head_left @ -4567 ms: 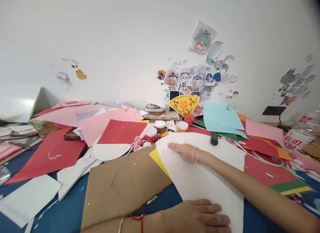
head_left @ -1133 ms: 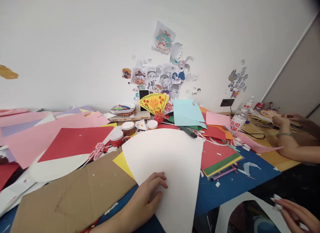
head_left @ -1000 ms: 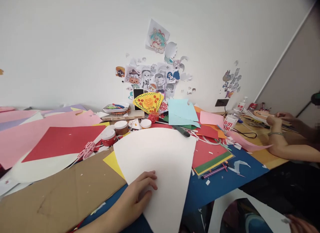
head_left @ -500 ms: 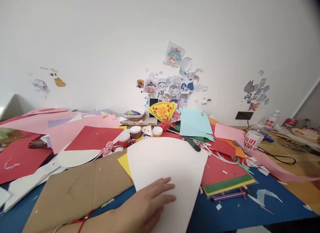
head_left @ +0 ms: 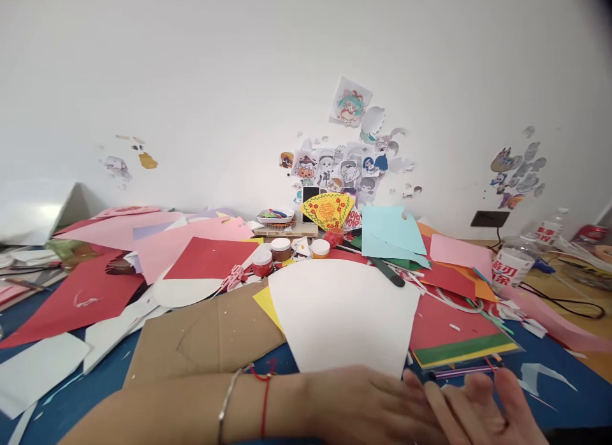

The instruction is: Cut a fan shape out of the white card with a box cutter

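My left hand (head_left: 373,401) lies across the lower part of a white fan-shaped sheet of paper (head_left: 344,311), its fingers stretched to the right. A red string and a thin silver bracelet circle the wrist. My right hand (head_left: 480,410) meets the left one at lower right, palm side partly showing, fingers loosely bent and apart. The fingers of both hands overlap, and nothing shows in either. The sheet's narrow lower end is hidden behind my left hand. Yellow paper (head_left: 268,310) sticks out under its left edge.
Brown cardboard (head_left: 201,333) lies left on the blue table cover (head_left: 282,359). Paint jars (head_left: 280,248), a yellow decorated fan (head_left: 327,209) and light-blue paper (head_left: 392,233) stand or lie behind. Wrapped coloured sheets (head_left: 459,336), a purple-striped pen (head_left: 459,372) and plastic bottles (head_left: 514,263) are at right.
My left hand has slid down and right from the middle of the white sheet. My right hand has come into view and meets it. The view has turned slightly left.
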`<state>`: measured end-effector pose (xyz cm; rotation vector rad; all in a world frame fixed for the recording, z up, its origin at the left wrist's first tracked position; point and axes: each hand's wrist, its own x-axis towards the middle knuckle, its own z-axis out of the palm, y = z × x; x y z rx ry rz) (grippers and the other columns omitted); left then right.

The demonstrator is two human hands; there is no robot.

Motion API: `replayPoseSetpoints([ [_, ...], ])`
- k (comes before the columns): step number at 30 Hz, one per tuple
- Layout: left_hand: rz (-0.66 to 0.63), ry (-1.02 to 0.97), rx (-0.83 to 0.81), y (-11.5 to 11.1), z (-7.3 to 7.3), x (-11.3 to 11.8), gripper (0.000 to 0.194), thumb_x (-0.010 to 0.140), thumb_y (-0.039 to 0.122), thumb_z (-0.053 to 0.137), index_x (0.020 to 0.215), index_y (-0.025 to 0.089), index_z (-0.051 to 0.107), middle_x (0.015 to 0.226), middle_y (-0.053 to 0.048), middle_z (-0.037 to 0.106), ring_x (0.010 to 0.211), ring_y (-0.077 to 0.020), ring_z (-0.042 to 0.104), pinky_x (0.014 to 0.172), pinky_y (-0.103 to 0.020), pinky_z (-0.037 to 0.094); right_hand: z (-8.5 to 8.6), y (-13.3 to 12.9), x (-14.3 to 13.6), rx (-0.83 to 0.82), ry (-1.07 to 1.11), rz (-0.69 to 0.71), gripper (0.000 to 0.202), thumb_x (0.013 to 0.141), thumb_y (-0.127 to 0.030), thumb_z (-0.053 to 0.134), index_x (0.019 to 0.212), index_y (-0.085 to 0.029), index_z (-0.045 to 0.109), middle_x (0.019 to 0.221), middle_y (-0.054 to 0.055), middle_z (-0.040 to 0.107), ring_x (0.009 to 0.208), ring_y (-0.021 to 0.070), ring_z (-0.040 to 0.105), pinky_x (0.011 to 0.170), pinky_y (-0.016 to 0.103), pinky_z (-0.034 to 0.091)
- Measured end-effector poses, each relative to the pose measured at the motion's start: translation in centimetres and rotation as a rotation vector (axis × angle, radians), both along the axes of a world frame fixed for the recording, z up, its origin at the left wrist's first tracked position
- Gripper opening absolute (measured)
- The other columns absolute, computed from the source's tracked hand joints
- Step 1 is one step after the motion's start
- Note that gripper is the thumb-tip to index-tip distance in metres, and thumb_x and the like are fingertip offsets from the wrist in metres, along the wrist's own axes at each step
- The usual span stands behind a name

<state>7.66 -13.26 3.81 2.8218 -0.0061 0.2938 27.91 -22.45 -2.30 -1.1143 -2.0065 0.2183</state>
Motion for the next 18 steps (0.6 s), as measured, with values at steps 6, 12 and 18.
replayPoseSetpoints([
  [6,0.426,0.069,-0.007,8.0,-0.9,-3.5,0.059,0.090,0.033,0.041,0.143,0.012,0.030,0.151,-0.017,0.019,0.140,-0.0320,0.014,0.112,-0.053,0.015,6.7,6.8,2.5,-0.274,0.269,-0.018,0.054,0.097,-0.044,0.012,0.138,-0.024,0.042,0.080,0.006,0.069,0.079,0.0208,0.065,0.081,0.038,0.050],
  [12,0.360,0.094,-0.001,8.6,-1.6,-3.1,0.062,0.089,0.045,0.041,0.143,0.015,0.031,0.150,-0.016,0.024,0.138,-0.0360,0.014,0.110,-0.057,0.015,7.4,19.3,3.6,-0.303,-0.404,-0.630,0.033,0.089,-0.024,0.040,0.110,-0.016,0.064,0.109,0.012,0.064,0.101,0.0243,0.058,0.087,0.033,0.044],
  [18,-0.176,0.091,-0.169,6.6,0.4,-3.7,0.058,0.091,0.030,0.038,0.147,0.026,0.022,0.147,-0.001,0.033,0.135,-0.0195,0.031,0.114,-0.031,0.023,2.6,21.6,5.6,-0.188,-0.469,-0.795,0.040,0.089,-0.019,0.037,0.123,-0.011,0.056,0.114,0.018,0.057,0.104,0.0313,0.054,0.085,0.041,0.042],
])
